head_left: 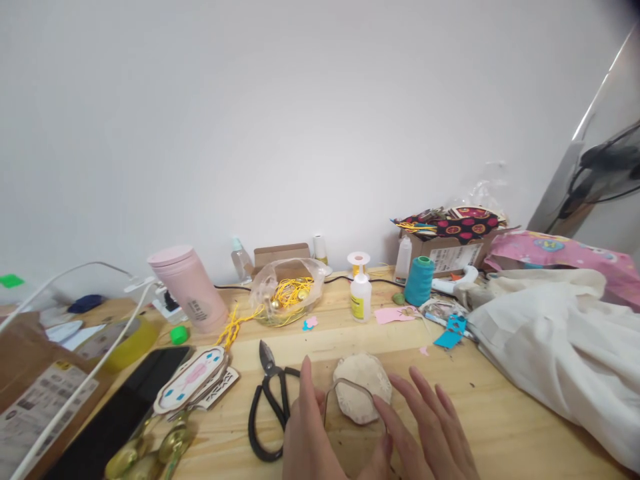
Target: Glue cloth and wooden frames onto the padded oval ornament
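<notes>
Between my hands is a thin brown-edged frame point(356, 384) with a curved outline; the table shows through its middle. My left hand point(313, 433) closes on its left side, with the fingers partly hidden. On the opposite edge, the thumb and index finger of my right hand point(427, 427) pinch it, the other fingers spread. Just behind the frame lies a cream scalloped disc point(364, 380) with faint flower shapes on its rim. Black-handled scissors point(270, 400) rest on the table left of my left hand, blades pointing away.
Decorated tags point(193, 380), golden bells point(175, 443) and a black phone point(125, 407) lie left. Farther back stand a pink tumbler point(190, 290), a bag of yellow cord point(287, 293), a glue bottle point(361, 297) and teal thread point(419, 281). White cloth point(555, 347) covers the right side.
</notes>
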`<move>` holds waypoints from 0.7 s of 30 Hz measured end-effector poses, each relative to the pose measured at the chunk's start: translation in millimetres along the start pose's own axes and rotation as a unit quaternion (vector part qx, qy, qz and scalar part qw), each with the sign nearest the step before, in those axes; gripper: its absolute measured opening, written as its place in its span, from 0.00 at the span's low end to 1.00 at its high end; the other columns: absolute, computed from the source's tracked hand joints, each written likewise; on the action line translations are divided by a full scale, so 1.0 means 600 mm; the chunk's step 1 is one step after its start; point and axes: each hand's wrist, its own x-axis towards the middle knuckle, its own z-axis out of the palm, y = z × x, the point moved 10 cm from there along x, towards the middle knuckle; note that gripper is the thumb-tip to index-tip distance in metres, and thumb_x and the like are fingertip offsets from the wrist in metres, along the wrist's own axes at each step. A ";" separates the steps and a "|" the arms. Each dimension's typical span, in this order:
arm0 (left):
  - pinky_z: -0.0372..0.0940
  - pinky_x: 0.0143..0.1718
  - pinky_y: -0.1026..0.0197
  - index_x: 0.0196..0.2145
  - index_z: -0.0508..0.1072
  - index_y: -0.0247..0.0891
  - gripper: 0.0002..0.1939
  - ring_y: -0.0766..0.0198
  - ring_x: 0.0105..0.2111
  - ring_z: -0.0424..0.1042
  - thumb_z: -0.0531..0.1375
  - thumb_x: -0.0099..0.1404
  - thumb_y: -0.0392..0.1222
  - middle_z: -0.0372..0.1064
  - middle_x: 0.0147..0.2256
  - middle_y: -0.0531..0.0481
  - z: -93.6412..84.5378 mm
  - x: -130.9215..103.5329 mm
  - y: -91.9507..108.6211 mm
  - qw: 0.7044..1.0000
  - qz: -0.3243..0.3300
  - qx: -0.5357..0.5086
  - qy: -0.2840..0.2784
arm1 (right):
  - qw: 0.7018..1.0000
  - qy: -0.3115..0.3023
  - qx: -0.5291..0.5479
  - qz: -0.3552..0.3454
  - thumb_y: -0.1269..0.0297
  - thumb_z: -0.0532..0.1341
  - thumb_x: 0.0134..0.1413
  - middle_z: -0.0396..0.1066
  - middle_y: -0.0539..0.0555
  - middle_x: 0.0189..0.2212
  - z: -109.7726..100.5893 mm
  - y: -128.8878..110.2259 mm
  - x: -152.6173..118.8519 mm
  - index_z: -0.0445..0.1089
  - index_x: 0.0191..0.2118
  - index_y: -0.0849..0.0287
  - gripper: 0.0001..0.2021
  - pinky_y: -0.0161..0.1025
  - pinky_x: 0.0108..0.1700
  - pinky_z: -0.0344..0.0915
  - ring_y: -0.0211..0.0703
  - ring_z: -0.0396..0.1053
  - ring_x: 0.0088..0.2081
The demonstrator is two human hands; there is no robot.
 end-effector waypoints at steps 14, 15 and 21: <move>0.63 0.37 0.57 0.56 0.44 0.30 0.51 0.55 0.40 0.65 0.61 0.40 0.55 0.62 0.40 0.40 0.008 0.006 -0.020 0.965 -0.102 -0.214 -0.115 | 0.981 -0.056 0.187 0.004 0.51 0.60 0.42 0.58 0.62 0.52 0.015 0.054 0.029 0.56 0.53 0.59 0.31 0.57 0.54 0.50 0.60 0.49 0.57; 0.63 0.38 0.58 0.56 0.45 0.30 0.50 0.56 0.40 0.66 0.62 0.40 0.54 0.62 0.40 0.40 0.007 0.006 -0.020 0.959 -0.105 -0.235 -0.121 | 0.973 -0.063 0.220 0.023 0.51 0.61 0.40 0.57 0.62 0.52 0.016 0.061 0.031 0.55 0.53 0.59 0.33 0.58 0.54 0.50 0.60 0.48 0.57; 0.63 0.40 0.59 0.50 0.62 0.35 0.38 0.58 0.40 0.66 0.65 0.40 0.47 0.65 0.41 0.42 -0.005 0.015 -0.005 0.946 -0.031 -0.282 -0.156 | 0.929 -0.131 0.337 0.080 0.57 0.67 0.35 0.54 0.61 0.55 0.022 0.083 0.040 0.53 0.55 0.56 0.38 0.49 0.53 0.56 0.56 0.49 0.57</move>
